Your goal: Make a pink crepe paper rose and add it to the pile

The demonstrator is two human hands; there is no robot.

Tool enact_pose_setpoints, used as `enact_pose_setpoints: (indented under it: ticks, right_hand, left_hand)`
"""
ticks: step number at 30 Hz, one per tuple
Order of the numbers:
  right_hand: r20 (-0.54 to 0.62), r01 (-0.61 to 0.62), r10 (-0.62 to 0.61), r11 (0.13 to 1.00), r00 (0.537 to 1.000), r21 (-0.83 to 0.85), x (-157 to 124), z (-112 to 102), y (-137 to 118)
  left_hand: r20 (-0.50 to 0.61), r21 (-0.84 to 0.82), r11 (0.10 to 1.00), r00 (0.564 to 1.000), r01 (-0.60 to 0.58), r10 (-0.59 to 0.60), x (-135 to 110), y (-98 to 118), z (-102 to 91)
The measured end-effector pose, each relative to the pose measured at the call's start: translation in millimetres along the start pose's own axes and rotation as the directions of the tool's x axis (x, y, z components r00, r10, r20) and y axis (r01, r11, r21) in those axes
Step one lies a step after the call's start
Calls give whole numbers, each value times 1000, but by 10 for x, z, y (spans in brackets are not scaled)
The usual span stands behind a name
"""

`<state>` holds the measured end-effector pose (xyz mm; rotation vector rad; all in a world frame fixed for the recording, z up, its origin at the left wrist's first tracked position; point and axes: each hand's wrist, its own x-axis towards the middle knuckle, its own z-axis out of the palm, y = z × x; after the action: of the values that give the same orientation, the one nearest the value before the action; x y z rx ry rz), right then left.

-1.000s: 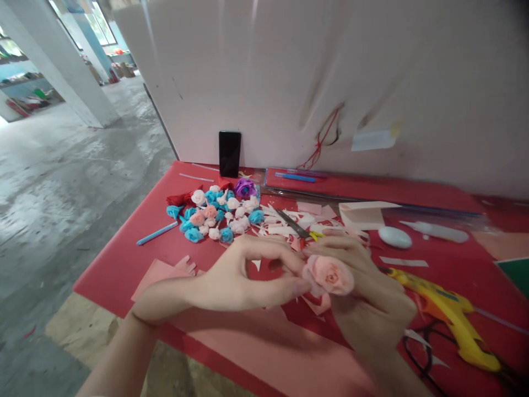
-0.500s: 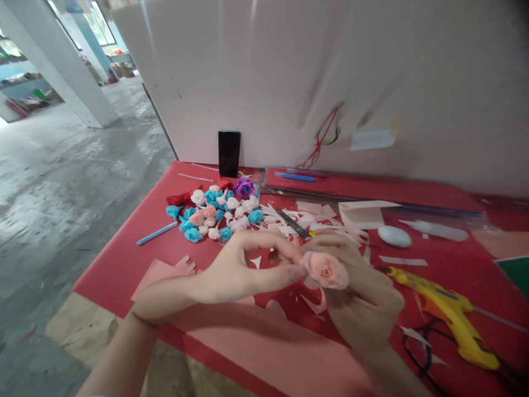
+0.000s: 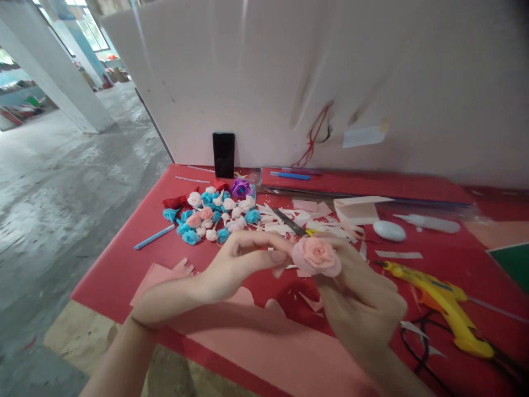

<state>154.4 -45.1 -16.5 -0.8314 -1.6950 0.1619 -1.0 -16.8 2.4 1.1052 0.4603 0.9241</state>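
Observation:
A pink paper rose faces up in front of me, its petals layered around a tight centre. My right hand grips it from below and behind, and the rose's base is hidden by the fingers. On the left side, my left hand has thumb and forefinger pinched at the outer petal's edge. Behind the rose lie scissors with yellow handles, among white and pink paper scraps. Nearer me, a large pink paper sheet lies on the red table.
Small blue, white and pink paper roses are heaped at the left, with a purple one. A phone leans on the white panel. At right lie a yellow glue gun with its cord, a white egg-shaped object and a squeeze bottle.
The rose has tilted so more of its face shows, and it sits slightly higher and further left. My left thumb and forefinger have drawn closer together at its edge.

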Motion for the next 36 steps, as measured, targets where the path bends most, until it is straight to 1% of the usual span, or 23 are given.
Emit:
enact_pose_setpoints:
  ticks: [5,13,16,18,20,21,22,24,26,28,30,31,33,36]
  right_hand:
    - [-9,16,-16,1000,1000,13,-24,24,30]
    - [-49,76,-76,997,996,-11,-67,29,103]
    - [-65,133,-136,990,989,-44,-69,34,130]
    - [-72,145,-149,987,986,-65,-72,22,132]
    - [-76,105,-109,993,991,-54,-76,-4,112]
    - [-74,66,-68,997,995,-35,-77,-20,95]
    - [-68,20,-21,1000,997,-10,-77,-36,73]
    - [-36,-62,65,996,997,59,-77,-64,27]
    - [11,-142,141,980,990,141,-78,-78,-18]
    - [60,-236,228,946,972,224,-84,-80,-59]
    - [105,-339,323,895,941,288,-91,-75,-94]
    - [132,-389,365,867,921,313,-95,-72,-108]
    - [186,-467,428,811,884,352,-98,-70,-130]
    - [243,-530,471,752,848,391,-98,-70,-143]
  left_hand:
    - [-15,-91,994,998,54,-55,-9,16,40]
    - [25,-87,994,998,67,-65,-28,18,34]
    - [57,-88,994,997,64,-59,-30,25,36]
    - [110,-71,995,992,66,-58,-30,35,28]
    - [154,-2,998,987,56,-55,-21,42,10]
    - [148,53,998,988,26,-34,-12,42,-3]
    - [119,116,993,993,-21,7,0,39,-15]
    - [29,240,961,990,-139,136,31,20,-39]
    - [-16,325,916,967,-234,253,62,-13,-57]
    - [15,378,873,945,-307,326,82,-52,-69]
    - [70,450,798,907,-400,415,92,-84,-79]
    - [100,496,740,876,-455,471,94,-94,-84]
    - [164,594,586,796,-551,583,101,-101,-95]
    - [275,688,332,655,-645,704,119,-83,-109]
